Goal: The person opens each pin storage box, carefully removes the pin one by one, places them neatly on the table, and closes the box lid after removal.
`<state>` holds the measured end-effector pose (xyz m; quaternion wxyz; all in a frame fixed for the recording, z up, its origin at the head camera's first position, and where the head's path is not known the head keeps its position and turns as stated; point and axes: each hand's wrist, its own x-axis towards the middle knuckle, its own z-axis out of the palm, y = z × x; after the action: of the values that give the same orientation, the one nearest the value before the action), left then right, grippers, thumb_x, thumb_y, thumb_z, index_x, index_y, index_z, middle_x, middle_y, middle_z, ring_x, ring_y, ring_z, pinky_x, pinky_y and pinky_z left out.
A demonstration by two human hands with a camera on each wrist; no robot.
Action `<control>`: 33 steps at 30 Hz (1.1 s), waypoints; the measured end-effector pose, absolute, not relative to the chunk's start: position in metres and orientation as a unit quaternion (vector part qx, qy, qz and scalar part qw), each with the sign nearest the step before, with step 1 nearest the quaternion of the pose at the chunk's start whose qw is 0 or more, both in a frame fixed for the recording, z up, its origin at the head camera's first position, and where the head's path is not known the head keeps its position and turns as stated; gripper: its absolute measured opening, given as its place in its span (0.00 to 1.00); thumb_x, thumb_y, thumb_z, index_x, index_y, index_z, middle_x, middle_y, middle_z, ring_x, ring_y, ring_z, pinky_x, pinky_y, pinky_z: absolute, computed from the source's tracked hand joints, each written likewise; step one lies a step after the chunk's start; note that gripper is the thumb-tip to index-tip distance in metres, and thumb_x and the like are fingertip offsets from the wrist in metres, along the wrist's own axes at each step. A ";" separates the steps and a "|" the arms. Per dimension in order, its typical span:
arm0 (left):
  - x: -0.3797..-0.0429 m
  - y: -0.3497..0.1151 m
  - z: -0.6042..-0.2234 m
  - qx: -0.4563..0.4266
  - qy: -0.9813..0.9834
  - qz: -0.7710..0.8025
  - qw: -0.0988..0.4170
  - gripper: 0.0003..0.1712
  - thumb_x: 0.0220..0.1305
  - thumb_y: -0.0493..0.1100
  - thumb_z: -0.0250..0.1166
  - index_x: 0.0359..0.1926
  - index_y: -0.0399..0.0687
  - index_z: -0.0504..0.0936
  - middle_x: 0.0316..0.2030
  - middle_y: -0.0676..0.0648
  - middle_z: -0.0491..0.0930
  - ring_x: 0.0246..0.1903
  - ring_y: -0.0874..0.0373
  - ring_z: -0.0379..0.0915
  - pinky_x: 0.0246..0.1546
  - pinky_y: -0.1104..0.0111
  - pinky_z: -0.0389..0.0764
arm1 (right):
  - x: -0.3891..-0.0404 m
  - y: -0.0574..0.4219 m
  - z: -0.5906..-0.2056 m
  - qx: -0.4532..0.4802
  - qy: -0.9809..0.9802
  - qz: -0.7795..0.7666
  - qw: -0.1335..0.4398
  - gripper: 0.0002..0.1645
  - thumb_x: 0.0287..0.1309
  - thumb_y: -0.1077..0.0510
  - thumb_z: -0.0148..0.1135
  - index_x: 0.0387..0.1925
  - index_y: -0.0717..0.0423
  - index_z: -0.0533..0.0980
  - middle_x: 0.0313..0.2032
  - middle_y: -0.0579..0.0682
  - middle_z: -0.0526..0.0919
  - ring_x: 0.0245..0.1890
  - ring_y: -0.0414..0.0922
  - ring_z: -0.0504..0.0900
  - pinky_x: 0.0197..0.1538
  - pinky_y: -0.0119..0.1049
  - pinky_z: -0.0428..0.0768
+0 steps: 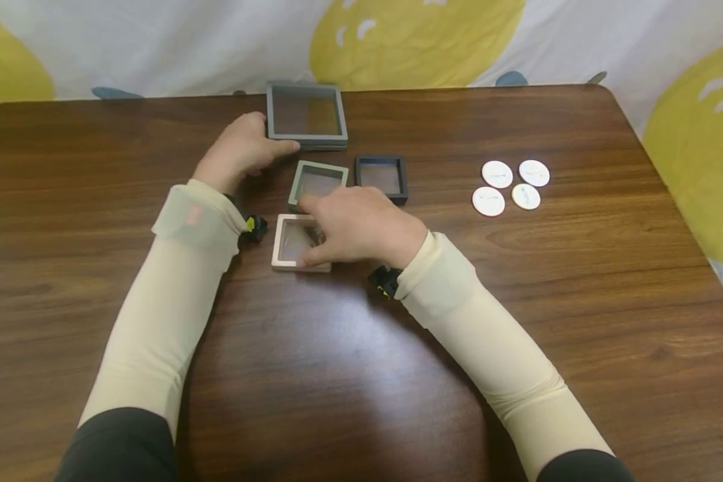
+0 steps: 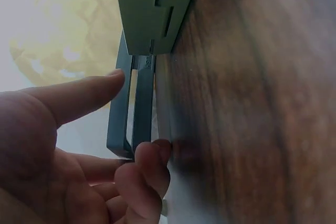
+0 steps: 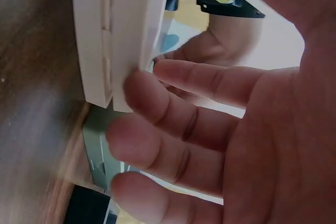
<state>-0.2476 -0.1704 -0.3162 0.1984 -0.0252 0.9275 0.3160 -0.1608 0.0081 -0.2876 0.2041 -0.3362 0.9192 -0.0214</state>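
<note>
At the back of the table a large grey display frame (image 1: 342, 117) with a clear pane lies on a matching grey piece. My left hand (image 1: 241, 147) holds its near left corner. The thumb (image 2: 113, 80) lies along the side of the upper piece and the fingers curl round the corner. My right hand (image 1: 364, 224) spreads over a small pale pink frame (image 1: 284, 242) flat on the table. Its fingers (image 3: 147, 95) are loosely bent, tips right at the pink edge. A small green frame (image 1: 301, 175) sits just behind, partly hidden by the right hand.
A small dark frame (image 1: 405, 179) stands right of the green one. Several white round discs (image 1: 497, 174) lie grouped on the brown wooden table (image 1: 608, 268) at the right. A white cloth with yellow shapes (image 1: 217, 47) hangs behind the back edge.
</note>
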 end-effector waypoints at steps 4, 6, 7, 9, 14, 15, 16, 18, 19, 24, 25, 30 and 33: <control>-0.247 -0.170 -0.316 -0.024 0.931 0.306 0.196 0.34 0.65 0.60 0.55 0.53 0.33 0.66 0.35 0.43 0.71 0.24 0.56 0.72 0.30 0.64 0.76 | -0.159 0.008 -0.290 -0.332 0.921 -0.013 0.204 0.37 0.40 0.29 0.68 0.44 0.47 0.69 0.30 0.44 0.78 0.33 0.45 0.77 0.34 0.49 0.80; -0.247 -0.170 -0.315 -0.024 0.932 0.305 0.195 0.34 0.65 0.61 0.54 0.52 0.33 0.66 0.35 0.42 0.73 0.25 0.56 0.74 0.31 0.64 0.78 | -0.160 0.009 -0.290 -0.330 0.923 -0.006 0.200 0.37 0.39 0.31 0.70 0.45 0.46 0.69 0.31 0.44 0.78 0.35 0.45 0.78 0.36 0.50 0.80; -0.247 -0.169 -0.314 -0.023 0.933 0.302 0.194 0.33 0.65 0.61 0.54 0.51 0.33 0.67 0.35 0.42 0.73 0.24 0.56 0.75 0.31 0.64 0.78 | -0.160 0.009 -0.290 -0.330 0.923 -0.004 0.199 0.37 0.39 0.32 0.70 0.46 0.46 0.69 0.32 0.45 0.79 0.36 0.45 0.78 0.37 0.51 0.81; -0.247 -0.169 -0.314 -0.016 0.935 0.297 0.191 0.33 0.65 0.61 0.54 0.50 0.33 0.67 0.35 0.42 0.73 0.24 0.56 0.74 0.30 0.64 0.77 | -0.162 0.010 -0.290 -0.330 0.924 -0.001 0.195 0.36 0.41 0.34 0.71 0.47 0.46 0.70 0.33 0.45 0.79 0.37 0.46 0.79 0.38 0.52 0.81; -0.247 -0.169 -0.313 -0.006 0.935 0.297 0.195 0.35 0.65 0.60 0.54 0.54 0.32 0.66 0.35 0.42 0.72 0.26 0.54 0.73 0.31 0.63 0.75 | -0.166 0.012 -0.292 -0.325 0.925 -0.004 0.195 0.34 0.43 0.35 0.70 0.47 0.46 0.70 0.35 0.45 0.80 0.40 0.47 0.79 0.39 0.52 0.81; -0.247 -0.169 -0.313 -0.006 0.934 0.300 0.196 0.36 0.65 0.60 0.54 0.56 0.31 0.65 0.35 0.42 0.72 0.27 0.54 0.73 0.32 0.63 0.76 | -0.167 0.012 -0.292 -0.323 0.926 -0.004 0.197 0.34 0.43 0.35 0.70 0.47 0.46 0.70 0.36 0.45 0.80 0.40 0.47 0.79 0.38 0.53 0.81; -0.247 -0.169 -0.313 -0.006 0.933 0.302 0.196 0.37 0.65 0.60 0.54 0.58 0.30 0.64 0.36 0.42 0.72 0.28 0.54 0.73 0.33 0.63 0.76 | -0.168 0.012 -0.293 -0.321 0.926 -0.005 0.198 0.35 0.43 0.35 0.70 0.48 0.46 0.70 0.37 0.45 0.80 0.41 0.47 0.79 0.38 0.53 0.81; -0.247 -0.169 -0.313 -0.005 0.932 0.303 0.196 0.39 0.65 0.60 0.53 0.60 0.30 0.63 0.36 0.42 0.72 0.28 0.54 0.73 0.34 0.63 0.75 | -0.170 0.013 -0.294 -0.319 0.926 -0.004 0.200 0.35 0.44 0.35 0.70 0.50 0.46 0.70 0.39 0.46 0.79 0.43 0.48 0.79 0.39 0.53 0.81; -0.247 -0.168 -0.313 -0.004 0.932 0.304 0.197 0.39 0.65 0.60 0.53 0.61 0.29 0.62 0.36 0.42 0.71 0.28 0.54 0.72 0.34 0.62 0.75 | -0.172 0.014 -0.294 -0.317 0.927 -0.003 0.200 0.35 0.44 0.35 0.69 0.51 0.45 0.70 0.40 0.46 0.79 0.43 0.48 0.79 0.40 0.53 0.81; -0.247 -0.168 -0.313 -0.001 0.930 0.309 0.199 0.39 0.65 0.60 0.54 0.60 0.30 0.62 0.35 0.43 0.69 0.26 0.54 0.71 0.33 0.63 0.73 | -0.178 0.018 -0.297 -0.310 0.930 0.003 0.199 0.34 0.48 0.36 0.66 0.55 0.44 0.69 0.42 0.48 0.77 0.46 0.49 0.78 0.42 0.52 0.81; -0.247 -0.168 -0.313 0.000 0.930 0.310 0.198 0.39 0.65 0.60 0.54 0.60 0.30 0.62 0.35 0.43 0.69 0.26 0.55 0.70 0.33 0.63 0.73 | -0.179 0.018 -0.297 -0.310 0.930 0.003 0.200 0.34 0.49 0.36 0.66 0.55 0.44 0.69 0.42 0.49 0.77 0.45 0.48 0.78 0.41 0.52 0.81; -0.247 -0.170 -0.311 0.005 0.931 0.311 0.193 0.38 0.65 0.60 0.53 0.58 0.30 0.63 0.33 0.42 0.69 0.25 0.54 0.69 0.33 0.62 0.72 | -0.181 0.020 -0.298 -0.308 0.929 0.005 0.204 0.35 0.53 0.36 0.62 0.59 0.43 0.66 0.44 0.51 0.77 0.47 0.50 0.78 0.43 0.53 0.81; -0.244 -0.173 -0.304 0.004 0.931 0.310 0.194 0.45 0.64 0.64 0.52 0.64 0.30 0.58 0.46 0.34 0.72 0.41 0.44 0.74 0.47 0.55 0.75 | -0.183 0.021 -0.299 -0.304 0.929 0.010 0.209 0.37 0.55 0.35 0.60 0.62 0.43 0.63 0.47 0.52 0.77 0.50 0.51 0.77 0.45 0.53 0.81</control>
<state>-0.2443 -0.1726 -0.3041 0.1938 0.0041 0.9309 0.3096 -0.1834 0.0208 -0.2985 0.2091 -0.3038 0.9294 0.0098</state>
